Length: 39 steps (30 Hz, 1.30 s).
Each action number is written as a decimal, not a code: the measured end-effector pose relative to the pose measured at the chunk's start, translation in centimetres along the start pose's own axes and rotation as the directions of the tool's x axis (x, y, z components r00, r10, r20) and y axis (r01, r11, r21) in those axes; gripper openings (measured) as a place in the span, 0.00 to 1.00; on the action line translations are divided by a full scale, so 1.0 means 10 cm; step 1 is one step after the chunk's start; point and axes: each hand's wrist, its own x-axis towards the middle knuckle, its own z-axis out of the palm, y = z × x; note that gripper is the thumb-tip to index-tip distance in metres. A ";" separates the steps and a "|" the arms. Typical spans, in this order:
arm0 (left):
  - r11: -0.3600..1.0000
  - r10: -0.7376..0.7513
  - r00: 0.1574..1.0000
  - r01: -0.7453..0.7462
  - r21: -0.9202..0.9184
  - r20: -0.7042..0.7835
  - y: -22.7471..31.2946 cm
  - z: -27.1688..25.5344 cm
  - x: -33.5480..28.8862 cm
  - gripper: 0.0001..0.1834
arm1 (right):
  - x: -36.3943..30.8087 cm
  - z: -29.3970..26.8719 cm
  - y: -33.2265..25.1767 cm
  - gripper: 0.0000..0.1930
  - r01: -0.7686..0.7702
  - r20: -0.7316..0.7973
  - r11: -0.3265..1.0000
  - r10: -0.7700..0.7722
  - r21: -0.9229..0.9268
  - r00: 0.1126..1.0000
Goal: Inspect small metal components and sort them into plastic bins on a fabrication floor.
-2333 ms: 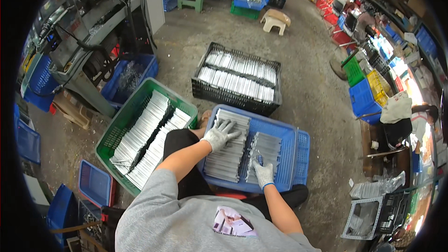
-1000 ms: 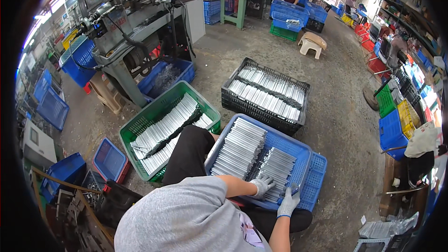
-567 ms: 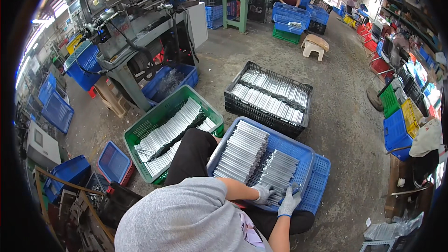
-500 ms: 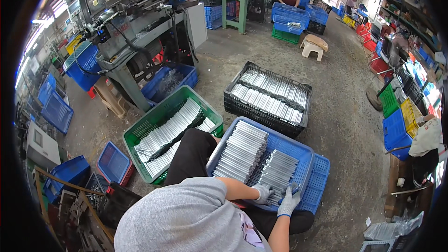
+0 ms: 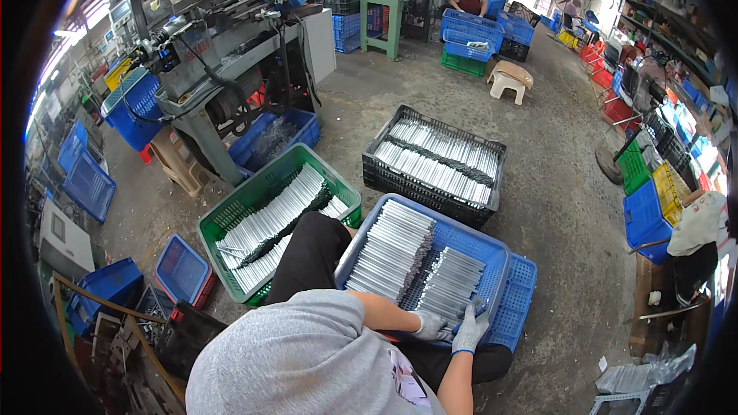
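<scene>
Head view: six rows of silver rods (image 5: pixel 392 250), three containers

Nearest were two gloved hands at the near edge of one pale blue basket (image 5: pixel 469 237), which held two of the rows, the left longer than the right. Taking the basket as hub and straight ahead as twelve, the left hand (image 5: pixel 432 326) was at six, fingers bent down at the near end of the shorter row; whether they pinched a rod could not be told. At five was the right hand (image 5: pixel 470 330), with one small dark blue thing (image 5: pixel 478 306) at its fingertips; its grip was unclear too. The rods were too many to count singly.

At four, one flat blue crate (image 5: pixel 519 303) showed from under the basket. At half past nine, one green crate (image 5: pixel 250 194) held two rows, partly hidden by the left knee (image 5: pixel 311 242); at twelve, one black crate (image 5: pixel 419 194) held the last two.

Farther out, one small blue tray (image 5: pixel 183 269) lay at nine. One blue bin (image 5: pixel 307 132) of scrap sat past ten, beside one grey machine (image 5: pixel 261 54). Three bins, one green (image 5: pixel 634 169), one yellow (image 5: pixel 667 190) and one blue (image 5: pixel 646 219), clustered between two and three. One cream stool (image 5: pixel 507 88) stood at one. Farthest, near twelve, one person (image 5: pixel 467 4) in a dark red apron was behind stacked crates (image 5: pixel 474 27).
</scene>
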 end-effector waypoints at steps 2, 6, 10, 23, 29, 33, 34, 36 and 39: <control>0.999 0.015 1.000 -0.014 -0.053 0.015 0.03 -0.04 -0.04 0.41 | 0.01 -0.01 0.01 0.14 0.013 -0.008 1.000 -0.013 0.026 1.000; 0.987 0.161 0.987 -0.161 0.031 -0.013 0.09 -0.09 -0.14 0.42 | 0.04 -0.06 0.00 0.14 0.065 -0.086 0.986 -0.052 0.156 0.995; 0.985 0.169 0.985 -0.170 0.015 0.037 0.19 -0.22 -0.17 0.41 | 0.06 -0.10 -0.05 0.14 0.126 -0.176 0.974 -0.093 0.188 0.980; 0.959 0.104 0.989 -0.072 -0.274 0.102 0.12 -0.52 -0.04 0.25 | 0.09 -0.19 -0.38 0.13 0.197 -0.390 0.857 0.005 0.477 0.921; 0.767 -0.216 0.975 0.133 -0.628 -0.058 0.05 -0.55 -0.17 0.17 | 0.19 -0.64 -0.15 0.08 -0.048 -0.223 0.869 0.180 0.493 0.958; 0.298 -0.339 0.915 -0.117 -0.948 -0.219 -0.01 -0.92 -0.24 0.17 | -0.40 0.06 -0.65 0.12 -0.441 0.006 0.749 0.504 0.495 0.864; 0.291 -0.317 0.901 -0.203 -0.935 -0.295 0.14 -1.16 -0.38 0.15 | -0.09 -0.24 0.01 0.12 -0.703 0.664 0.353 0.244 0.618 0.706; 0.035 -0.289 0.932 -0.218 -0.975 -0.219 0.29 -1.53 -0.74 0.14 | -0.31 0.12 -0.06 0.16 -0.742 0.660 0.387 0.346 0.547 0.667; 0.059 -0.221 0.869 -0.441 -0.896 -0.442 0.22 -1.58 -0.99 0.15 | -0.60 0.58 -0.18 0.22 -0.747 0.692 0.400 0.303 0.532 0.655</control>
